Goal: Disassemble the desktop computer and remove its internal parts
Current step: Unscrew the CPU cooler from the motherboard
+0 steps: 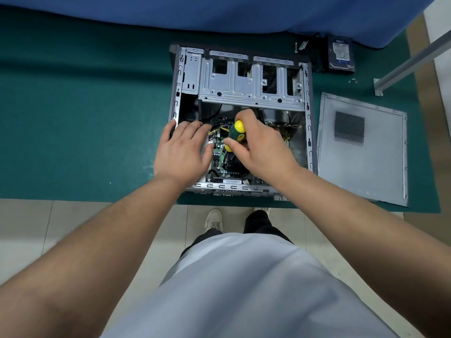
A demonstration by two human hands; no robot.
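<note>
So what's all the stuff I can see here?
case: 1, grey, open, on the green mat
mat: 1, green, under the case
board: 1, green, inside the case
side panel: 1, grey, flat on the mat right of the case
hard drive: 1, black and blue, beyond the panel
screws: a few, silver, near the drive
screwdriver: 1, green and yellow, over the board
cloth: 1, blue, far edge
left hand: flat on the case's left side
right hand: grips the screwdriver

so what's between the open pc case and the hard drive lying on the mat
In the head view, a dark bundle of cables lies between the case and the hard drive, with a few small metal parts beside it on the green mat.
</note>
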